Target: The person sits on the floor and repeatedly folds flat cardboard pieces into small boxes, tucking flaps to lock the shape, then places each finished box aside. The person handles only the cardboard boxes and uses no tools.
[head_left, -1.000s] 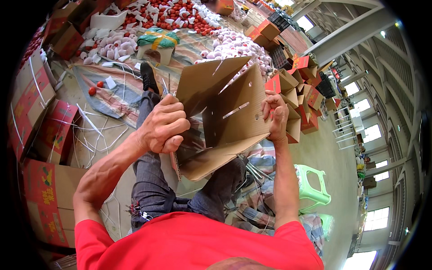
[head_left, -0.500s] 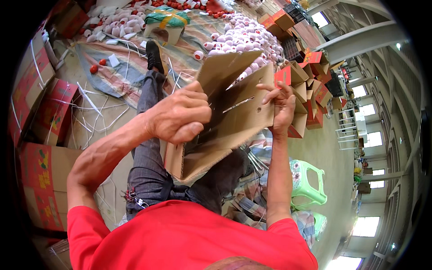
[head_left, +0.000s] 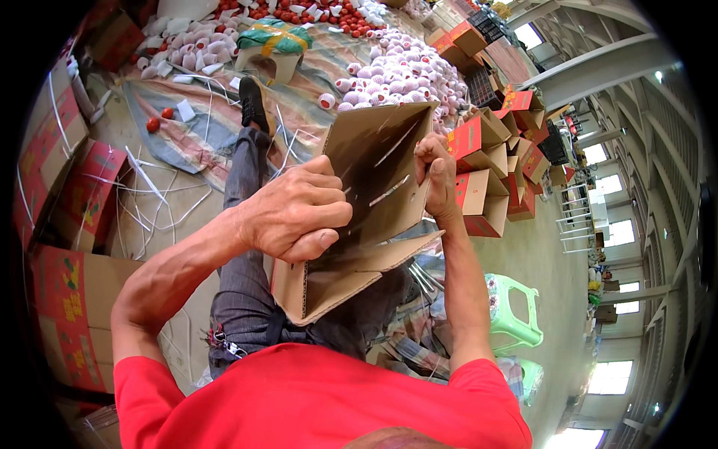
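A brown cardboard box point(head_left: 374, 179), partly folded with its flaps loose, rests over my lap. My left hand point(head_left: 295, 213) grips its near left wall, thumb underneath and fingers curled over the edge. On the right side my right hand point(head_left: 437, 168) is closed on the upper edge of the far panel. The box's inside faces me, with strips of light across it. My legs in grey trousers point(head_left: 243, 277) stretch out below the box.
Flat red and brown cartons point(head_left: 63, 202) lie stacked at left among loose white straps point(head_left: 161, 198). Open red cartons point(head_left: 486, 172) stand at right. Several red fruits and white foam-netted fruits point(head_left: 396, 71) lie on a tarp ahead. A green plastic stool point(head_left: 512, 314) stands at lower right.
The box has swung upright and closer to me. My left hand slid from the upper left flap down onto the near left wall. My right hand keeps its hold on the far edge.
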### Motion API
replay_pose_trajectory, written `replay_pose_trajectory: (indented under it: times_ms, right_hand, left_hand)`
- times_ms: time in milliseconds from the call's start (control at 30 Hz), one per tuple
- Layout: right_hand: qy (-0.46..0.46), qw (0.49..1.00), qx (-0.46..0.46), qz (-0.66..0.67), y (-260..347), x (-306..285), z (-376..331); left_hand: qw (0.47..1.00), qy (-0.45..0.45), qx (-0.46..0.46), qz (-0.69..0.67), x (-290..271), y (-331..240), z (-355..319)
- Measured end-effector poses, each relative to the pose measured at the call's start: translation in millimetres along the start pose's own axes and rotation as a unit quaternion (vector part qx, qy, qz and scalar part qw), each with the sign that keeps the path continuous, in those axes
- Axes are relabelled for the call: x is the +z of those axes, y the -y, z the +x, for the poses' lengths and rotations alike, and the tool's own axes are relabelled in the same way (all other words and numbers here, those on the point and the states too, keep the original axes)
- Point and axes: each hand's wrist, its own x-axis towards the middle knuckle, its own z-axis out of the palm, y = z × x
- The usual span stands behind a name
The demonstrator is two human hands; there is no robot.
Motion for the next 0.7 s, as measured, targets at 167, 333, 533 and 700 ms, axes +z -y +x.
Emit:
replay_pose_trajectory:
  times_ms: [167,333,533,700]
  right_hand:
    - [0.071,0.997,0.022,0.01,37.9,-7.7,-6.5]
    - [0.326,0.923,-0.081,-0.189,22.2,44.0,-6.5]
    - [0.195,0.974,0.109,-0.045,-5.9,110.4,-85.2]
    - [0.187,0.972,0.097,-0.103,-27.5,130.5,-130.1]
  left_hand:
    - [0.998,0.042,-0.049,0.022,-19.3,8.7,18.8]
    - [0.998,0.047,-0.038,0.017,18.4,10.6,48.0]
    - [0.998,0.014,-0.001,0.061,79.2,22.1,31.4]
    - [0.997,0.039,-0.016,0.064,152.4,43.0,-7.0]
